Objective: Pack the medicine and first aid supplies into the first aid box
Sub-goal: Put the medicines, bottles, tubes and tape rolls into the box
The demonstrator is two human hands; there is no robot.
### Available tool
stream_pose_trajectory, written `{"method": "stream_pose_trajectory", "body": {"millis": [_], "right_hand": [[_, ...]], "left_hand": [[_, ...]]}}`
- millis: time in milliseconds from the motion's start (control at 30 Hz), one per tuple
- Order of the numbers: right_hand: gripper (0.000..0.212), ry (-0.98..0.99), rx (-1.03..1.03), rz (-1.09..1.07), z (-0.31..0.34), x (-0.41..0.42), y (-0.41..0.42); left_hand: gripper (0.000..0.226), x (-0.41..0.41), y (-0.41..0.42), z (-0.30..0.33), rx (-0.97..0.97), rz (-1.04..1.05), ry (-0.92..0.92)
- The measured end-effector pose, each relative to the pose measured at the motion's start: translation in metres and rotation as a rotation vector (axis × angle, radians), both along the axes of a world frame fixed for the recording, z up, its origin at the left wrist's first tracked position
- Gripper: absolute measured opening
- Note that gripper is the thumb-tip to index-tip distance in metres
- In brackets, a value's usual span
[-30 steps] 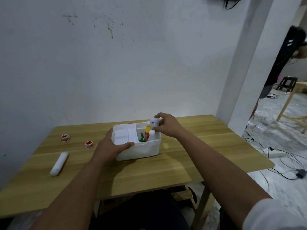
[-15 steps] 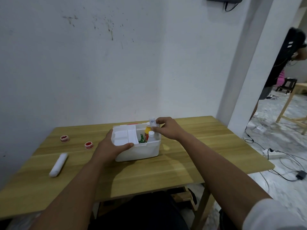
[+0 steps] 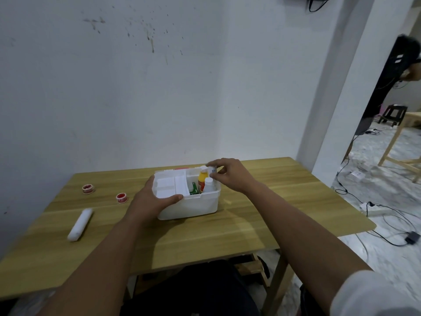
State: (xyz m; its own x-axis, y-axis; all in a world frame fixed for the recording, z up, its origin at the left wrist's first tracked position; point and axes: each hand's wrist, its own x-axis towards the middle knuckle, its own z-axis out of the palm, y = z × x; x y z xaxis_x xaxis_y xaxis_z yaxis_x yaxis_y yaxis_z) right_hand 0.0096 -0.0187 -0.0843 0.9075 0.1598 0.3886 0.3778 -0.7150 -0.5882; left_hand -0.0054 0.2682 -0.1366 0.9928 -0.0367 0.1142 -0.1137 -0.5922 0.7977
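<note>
I am steadying the box [image 3: 193,207] with my left hand [image 3: 152,198] gripping its rim, while my right hand [image 3: 230,175] is pinching a small white bottle [image 3: 211,170] over the open compartment.

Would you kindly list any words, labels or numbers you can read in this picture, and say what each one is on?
No text can be read.
Small white bottle pinched by the right hand: dark marks on its label, too blurred.
Yellow bottle in the first aid box: red label, too small.
Green packet: print unreadable.
</note>
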Motion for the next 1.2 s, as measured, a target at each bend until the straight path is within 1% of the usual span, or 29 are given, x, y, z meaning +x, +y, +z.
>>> {"method": "stream_pose_trajectory", "body": {"millis": [67,133,167,200,233,333,400,467,500,533,633,667,700,733,800,867,1000,1200], "right_hand": [[0.025,-0.003,-0.076,-0.011,-0.004,-0.002,0.001],[0.023,0.006,-0.203,-0.018,-0.009,-0.002,0.002],[0.022,0.021,-0.243,-0.024,-0.012,0.000,0.001],[0.023,0.031,-0.239,-0.029,-0.015,0.000,0.000],[0.023,0.035,-0.196,-0.029,-0.017,0.000,-0.002],[0.026,0.036,0.016,-0.012,-0.019,-0.001,-0.004],[0.027,0.023,0.150,-0.032,-0.014,-0.001,-0.006],[0.030,0.039,0.208,-0.056,-0.008,-0.002,-0.007],[0.035,0.074,0.216,-0.058,-0.006,-0.003,-0.007],[0.045,0.129,0.219,-0.057,-0.003,-0.005,-0.006],[0.101,0.359,0.190,-0.047,-0.003,-0.009,-0.006],[0.113,0.426,0.160,-0.027,-0.004,-0.009,-0.006],[0.117,0.484,0.133,-0.008,-0.007,-0.009,-0.007],[0.116,0.533,0.116,0.021,-0.008,-0.012,-0.008],[0.106,0.605,0.085,0.083,-0.012,-0.002,-0.002],[0.105,0.608,0.104,0.089,-0.013,-0.006,-0.002],[0.118,0.585,0.133,0.084,-0.017,-0.002,-0.005],[0.122,0.579,0.151,0.048,-0.017,0.002,-0.015]], "left_hand": [[0.129,0.001,0.000,0.000,0.000,-0.007,0.002],[0.119,0.001,-0.001,-0.001,-0.011,-0.010,-0.007],[0.115,0.001,-0.001,-0.001,-0.015,-0.010,-0.014],[0.113,0.001,-0.002,-0.001,-0.018,-0.010,-0.022],[0.113,0.001,-0.002,-0.001,-0.020,-0.009,-0.026],[0.112,0.002,-0.003,-0.002,-0.025,0.001,-0.019],[0.115,0.003,-0.004,-0.003,-0.025,0.001,-0.009],[0.116,0.003,-0.005,-0.003,-0.021,-0.005,-0.007],[0.116,0.004,-0.005,-0.003,-0.020,-0.011,-0.008],[0.116,0.004,-0.005,-0.003,-0.028,-0.020,-0.003],[0.112,0.003,-0.006,-0.002,-0.062,-0.059,-0.006],[0.109,0.003,-0.006,-0.001,-0.071,-0.068,-0.006],[0.106,0.003,-0.008,0.000,-0.077,-0.078,-0.007],[0.103,0.003,-0.009,0.000,-0.078,-0.090,-0.004],[0.100,0.013,-0.006,-0.004,-0.101,-0.085,0.015],[0.098,0.012,-0.008,-0.003,-0.113,-0.107,0.019],[0.106,0.015,-0.007,0.000,-0.125,-0.129,0.038],[0.104,0.016,-0.017,0.006,-0.161,-0.164,0.018]]}}
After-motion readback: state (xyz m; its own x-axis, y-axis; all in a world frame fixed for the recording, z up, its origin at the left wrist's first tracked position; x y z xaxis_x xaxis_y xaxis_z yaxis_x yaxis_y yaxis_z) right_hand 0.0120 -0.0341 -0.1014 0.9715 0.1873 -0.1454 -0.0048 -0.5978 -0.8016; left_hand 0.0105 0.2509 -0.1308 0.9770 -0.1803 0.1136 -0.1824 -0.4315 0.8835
